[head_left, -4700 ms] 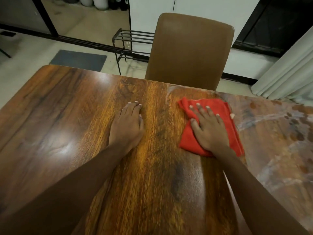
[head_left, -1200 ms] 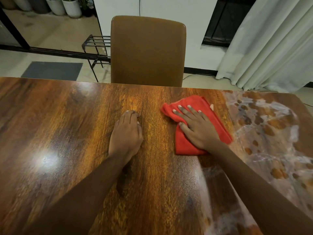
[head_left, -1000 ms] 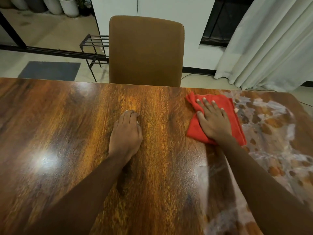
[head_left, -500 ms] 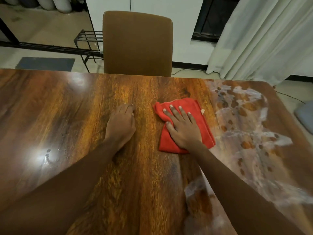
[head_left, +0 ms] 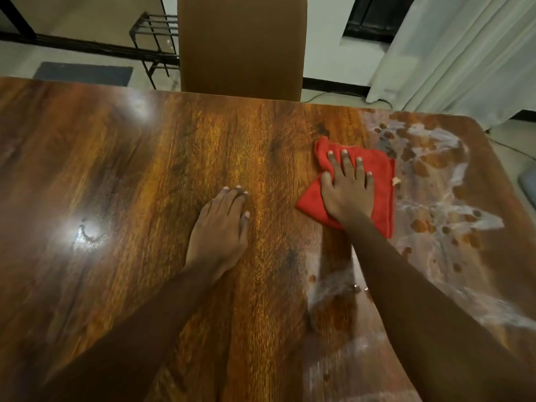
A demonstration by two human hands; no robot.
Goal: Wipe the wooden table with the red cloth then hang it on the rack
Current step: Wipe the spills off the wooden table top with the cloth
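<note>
Moved right + farther vs. 0.5 s ago: red cloth (head_left: 383, 198) under right hand (head_left: 346, 192), now touching edge of foamy wet patch (head_left: 441, 195) on right part of wooden table (head_left: 116, 184). Pressed flat on cloth w/ fingers straight, slightly spread, pointing to far edge. Left hand (head_left: 220, 227) flat on bare wood, palm down, fingers together, holding nothing, well apart from cloth. Beyond table: brown chair (head_left: 240, 44), black rack (head_left: 153, 33) on floor left of chair, white curtain (head_left: 464, 53) at right. Cloth not yet on rack.
</note>
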